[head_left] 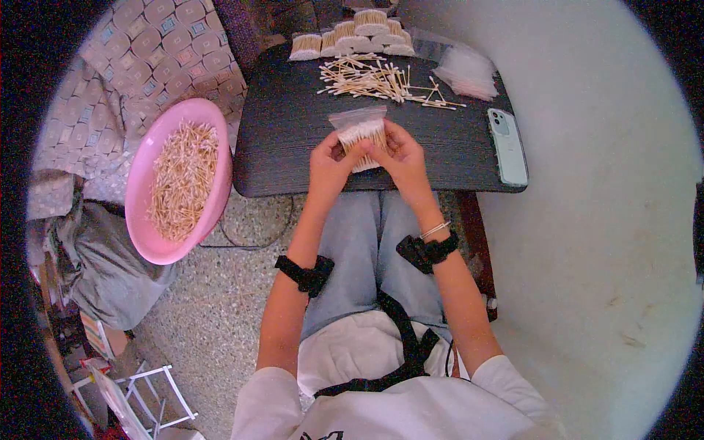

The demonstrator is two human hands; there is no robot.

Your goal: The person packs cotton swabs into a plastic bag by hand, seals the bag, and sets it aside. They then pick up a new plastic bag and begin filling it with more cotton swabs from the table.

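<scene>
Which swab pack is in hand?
The swab pack between the left hand and right hand, near the table's front edge; the other packs sit piled at the far edge.

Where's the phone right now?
Head view: the phone lies on the black table at its right edge, beside the pale wall, below the clear plastic bags.

Swab packs sit stacked along the far side of the table. Loose cotton swabs lie before them, with plastic bags to the right. The smartphone rests by the right edge. Left of the table, a basin holds more swabs. The zip bag (with swabs inside) is between the left hand and right hand.
</scene>
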